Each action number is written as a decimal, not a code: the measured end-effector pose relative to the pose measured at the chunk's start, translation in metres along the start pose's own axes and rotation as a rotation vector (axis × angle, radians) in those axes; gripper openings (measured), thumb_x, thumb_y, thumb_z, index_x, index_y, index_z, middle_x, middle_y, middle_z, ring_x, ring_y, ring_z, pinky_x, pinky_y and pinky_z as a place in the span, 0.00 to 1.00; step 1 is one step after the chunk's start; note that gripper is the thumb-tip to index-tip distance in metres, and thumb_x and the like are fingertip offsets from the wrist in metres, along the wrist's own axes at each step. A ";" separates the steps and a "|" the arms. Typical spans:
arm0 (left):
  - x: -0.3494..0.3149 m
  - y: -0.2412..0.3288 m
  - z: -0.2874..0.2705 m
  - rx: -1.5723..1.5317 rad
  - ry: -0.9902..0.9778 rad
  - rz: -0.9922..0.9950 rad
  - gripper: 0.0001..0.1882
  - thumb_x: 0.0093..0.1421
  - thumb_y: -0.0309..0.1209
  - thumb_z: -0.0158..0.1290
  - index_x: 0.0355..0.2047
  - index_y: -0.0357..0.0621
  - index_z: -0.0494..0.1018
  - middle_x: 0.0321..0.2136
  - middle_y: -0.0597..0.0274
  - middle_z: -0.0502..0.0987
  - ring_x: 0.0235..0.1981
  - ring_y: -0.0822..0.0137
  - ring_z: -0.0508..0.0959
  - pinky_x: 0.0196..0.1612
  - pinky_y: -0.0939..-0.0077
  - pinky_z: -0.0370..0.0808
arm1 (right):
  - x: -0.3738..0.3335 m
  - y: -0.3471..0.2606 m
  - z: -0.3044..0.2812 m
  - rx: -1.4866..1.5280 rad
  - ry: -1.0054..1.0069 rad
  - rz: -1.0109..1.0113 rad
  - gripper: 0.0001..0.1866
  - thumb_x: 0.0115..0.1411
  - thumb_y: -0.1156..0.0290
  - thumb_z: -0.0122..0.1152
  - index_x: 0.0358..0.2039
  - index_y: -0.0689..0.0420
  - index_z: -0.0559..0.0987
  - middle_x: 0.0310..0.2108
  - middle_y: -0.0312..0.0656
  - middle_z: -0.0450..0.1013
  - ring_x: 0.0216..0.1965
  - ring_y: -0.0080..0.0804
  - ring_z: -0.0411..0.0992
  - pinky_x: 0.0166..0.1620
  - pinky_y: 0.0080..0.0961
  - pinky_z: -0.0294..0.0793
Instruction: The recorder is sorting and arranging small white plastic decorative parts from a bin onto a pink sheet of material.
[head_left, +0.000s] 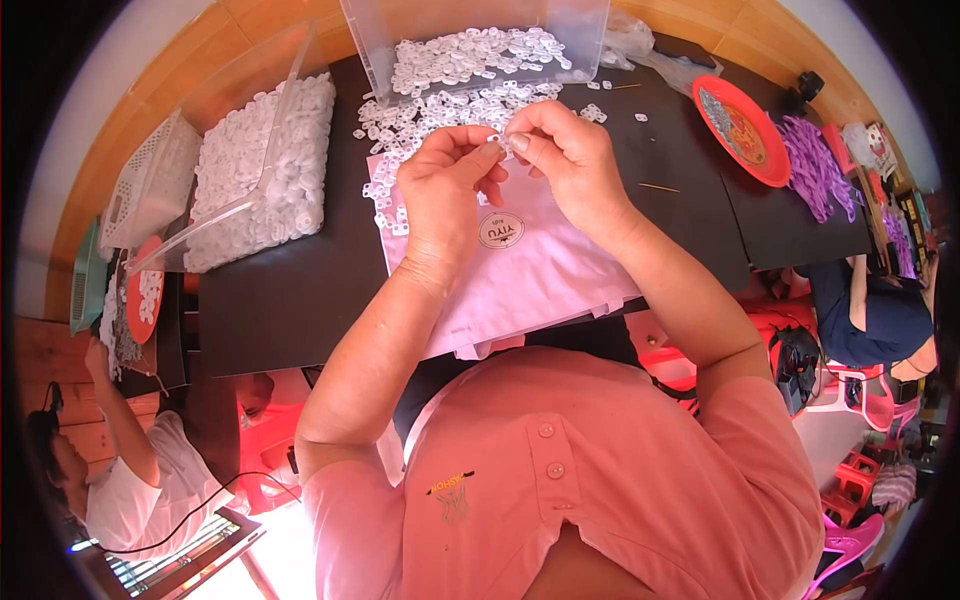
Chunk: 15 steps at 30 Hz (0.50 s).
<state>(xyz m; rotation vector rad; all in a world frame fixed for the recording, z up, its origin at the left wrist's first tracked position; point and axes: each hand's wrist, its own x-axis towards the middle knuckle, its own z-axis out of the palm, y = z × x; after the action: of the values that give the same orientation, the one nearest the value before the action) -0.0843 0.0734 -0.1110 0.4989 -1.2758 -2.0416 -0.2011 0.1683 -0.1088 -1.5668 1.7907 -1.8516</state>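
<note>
White piece (496, 140) sits in hands (443, 190) (578, 165), tabletop (675, 150) spreading rightward.

A large clear rectangular plastic bin (578, 35) stands at the top centre of the frame on the black flat-topped counter (275, 320). Small flat white pieces (395, 125) lie inside it and spread in front of it, some onto the upper left edge of the pink fabric (540, 260). The left hand (450, 170) and right hand (565, 150) are over that fabric's upper part, fingertips together around a small white piece (496, 139). At upper left, a second clear plastic bin, filled with white rounded pieces (265, 150), stands beside a white perforated basket (150, 185), which lies farther left. At upper right, a round red plate (740, 165) lies left of the purple strips (812, 165); a thin golden stick (658, 187) lies between plate and right hand.
</note>
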 end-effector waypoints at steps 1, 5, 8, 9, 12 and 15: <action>0.000 0.000 0.000 -0.003 0.001 0.002 0.05 0.59 0.19 0.55 0.36 0.31 0.73 0.29 0.57 0.77 0.23 0.71 0.76 0.21 0.79 0.72 | 0.000 -0.002 0.000 0.000 -0.001 0.001 0.03 0.59 0.82 0.56 0.33 0.62 0.73 0.25 0.38 0.75 0.27 0.23 0.73 0.32 0.21 0.72; -0.001 0.001 0.001 0.001 0.008 0.006 0.05 0.58 0.19 0.54 0.36 0.31 0.74 0.29 0.57 0.77 0.23 0.72 0.76 0.20 0.79 0.72 | 0.000 -0.005 0.000 -0.047 -0.004 0.003 0.03 0.58 0.83 0.56 0.32 0.62 0.73 0.25 0.40 0.75 0.28 0.28 0.74 0.33 0.23 0.73; -0.003 0.001 0.002 0.005 0.006 0.013 0.05 0.58 0.19 0.55 0.35 0.32 0.74 0.29 0.58 0.77 0.23 0.72 0.76 0.20 0.79 0.72 | -0.001 -0.006 -0.001 -0.082 -0.010 -0.016 0.03 0.58 0.83 0.56 0.32 0.62 0.73 0.25 0.41 0.75 0.28 0.30 0.75 0.33 0.24 0.73; -0.003 0.002 0.002 0.005 0.006 0.012 0.05 0.58 0.19 0.55 0.35 0.32 0.74 0.29 0.58 0.77 0.23 0.72 0.76 0.20 0.79 0.72 | -0.001 -0.006 0.000 -0.097 -0.014 -0.027 0.03 0.58 0.83 0.56 0.32 0.61 0.73 0.25 0.41 0.75 0.28 0.31 0.75 0.33 0.24 0.73; -0.004 0.003 0.002 0.014 0.003 0.020 0.04 0.58 0.19 0.55 0.35 0.32 0.74 0.29 0.58 0.77 0.23 0.72 0.76 0.20 0.79 0.72 | -0.002 -0.004 0.001 -0.135 0.000 -0.065 0.04 0.58 0.83 0.55 0.32 0.61 0.73 0.25 0.42 0.74 0.27 0.34 0.75 0.32 0.26 0.72; -0.003 0.001 0.002 0.020 0.012 0.018 0.04 0.58 0.18 0.55 0.34 0.32 0.74 0.28 0.58 0.77 0.22 0.72 0.75 0.19 0.80 0.71 | -0.003 -0.001 0.002 -0.197 0.002 -0.124 0.05 0.56 0.84 0.54 0.32 0.60 0.72 0.25 0.43 0.73 0.26 0.36 0.74 0.31 0.27 0.72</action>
<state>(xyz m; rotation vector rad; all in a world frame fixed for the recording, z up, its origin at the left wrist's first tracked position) -0.0828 0.0769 -0.1087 0.5067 -1.2903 -2.0100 -0.1981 0.1695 -0.1096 -1.7812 1.9719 -1.7734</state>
